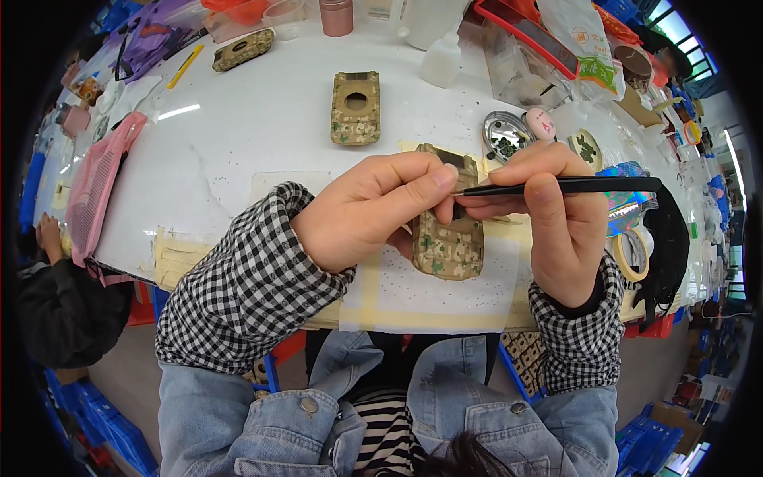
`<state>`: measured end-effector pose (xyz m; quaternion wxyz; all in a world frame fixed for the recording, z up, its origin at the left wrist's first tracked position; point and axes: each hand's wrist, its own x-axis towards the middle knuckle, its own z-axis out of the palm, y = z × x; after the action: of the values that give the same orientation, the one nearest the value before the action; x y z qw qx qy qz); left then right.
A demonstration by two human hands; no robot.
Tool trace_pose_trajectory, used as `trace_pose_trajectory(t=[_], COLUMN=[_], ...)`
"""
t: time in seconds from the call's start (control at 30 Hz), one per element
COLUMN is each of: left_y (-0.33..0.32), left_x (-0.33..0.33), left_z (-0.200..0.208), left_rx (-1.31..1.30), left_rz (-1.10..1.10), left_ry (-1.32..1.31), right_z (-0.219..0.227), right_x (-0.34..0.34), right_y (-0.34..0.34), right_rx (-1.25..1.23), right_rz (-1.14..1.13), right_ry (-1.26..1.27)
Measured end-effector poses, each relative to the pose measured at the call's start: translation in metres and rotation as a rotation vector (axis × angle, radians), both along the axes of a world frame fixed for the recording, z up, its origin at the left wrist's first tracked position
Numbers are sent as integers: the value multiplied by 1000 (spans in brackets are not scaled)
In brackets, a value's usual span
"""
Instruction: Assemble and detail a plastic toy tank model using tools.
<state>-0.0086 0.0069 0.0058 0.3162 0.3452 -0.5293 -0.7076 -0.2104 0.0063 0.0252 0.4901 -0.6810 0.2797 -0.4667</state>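
Note:
In front of me a model tank hull in green, tan and brown camouflage stands over a white sheet with yellow tape borders. My left hand reaches across its left side, thumb and index finger pinched together over the hull; whatever is between them is hidden. A lower finger of that hand is at the hull's left edge. My right hand is closed on black tweezers, pointing left, with the tip at my left fingertips. A similar hull with a round hole lies beyond on the white table.
A round metal dish with small dark green parts sits at right, beside a pink round item. A white squeeze bottle stands behind. Another hull and a yellow pen-like tool lie far left. A tape roll is right.

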Motion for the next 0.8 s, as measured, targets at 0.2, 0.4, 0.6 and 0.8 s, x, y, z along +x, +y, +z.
trace_pose_trajectory(t=[0.2,0.4,0.6,0.8], left_y=[0,-1,0,1], left_x=[0,0,0,-1], left_z=[0,-1,0,2], left_rx=[-5,-6,-6,-1], left_rz=[-2,1,5,15], left_ry=[-8,-2,3,21], right_z=[-1,1,1,2], right_x=[0,-1,-1,0], right_y=[-1,-2,-2,-1], right_rx=[-16,-113,-120,-86], right_rz=[0,20,18,5], right_ry=[3,137,131,107])
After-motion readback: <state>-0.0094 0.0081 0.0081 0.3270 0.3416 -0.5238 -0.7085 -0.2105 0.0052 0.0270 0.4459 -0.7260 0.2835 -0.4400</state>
